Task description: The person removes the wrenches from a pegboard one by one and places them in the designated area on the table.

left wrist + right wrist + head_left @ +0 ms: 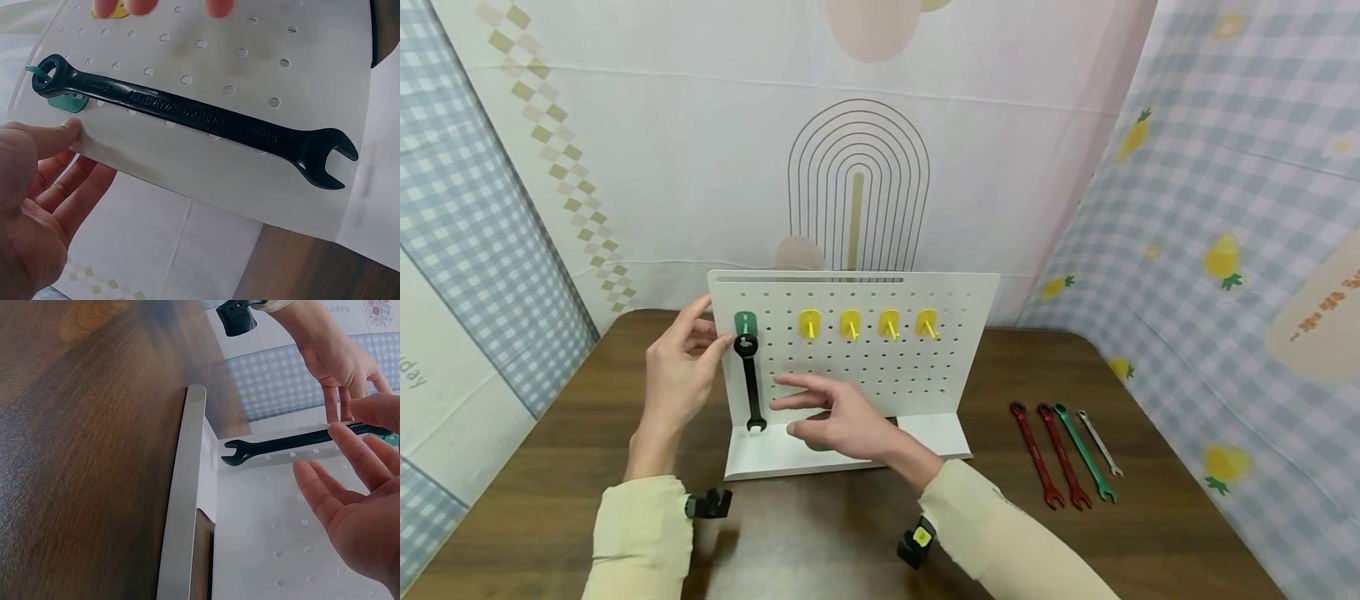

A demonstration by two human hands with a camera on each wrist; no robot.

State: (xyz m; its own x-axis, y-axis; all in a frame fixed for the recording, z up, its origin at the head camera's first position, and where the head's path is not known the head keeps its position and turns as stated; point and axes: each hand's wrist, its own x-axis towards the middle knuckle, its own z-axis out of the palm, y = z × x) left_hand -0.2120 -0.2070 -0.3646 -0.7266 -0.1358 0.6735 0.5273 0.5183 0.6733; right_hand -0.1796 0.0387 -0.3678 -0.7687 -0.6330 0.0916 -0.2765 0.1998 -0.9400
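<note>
A black combination wrench (751, 383) hangs by its ring end from a green hook (745, 322) at the left of a white pegboard (865, 362). In the left wrist view the wrench (181, 115) has its open end toward the board's base. My left hand (681, 362) grips the board's left edge, thumb on the front near the hook and fingers behind. My right hand (838, 417) is in front of the board, right of the wrench, with fingers extended and nothing held. The right wrist view shows this hand (362, 512) apart from the wrench (281, 444).
Several yellow hooks (850, 325) run in a row along the board, with nothing hung on them. On the wooden table (820, 550) at the right lie two red wrenches (1037, 454), a green wrench (1086, 454) and a smaller silver wrench (1101, 443). Patterned cloth (700, 167) hangs around the table.
</note>
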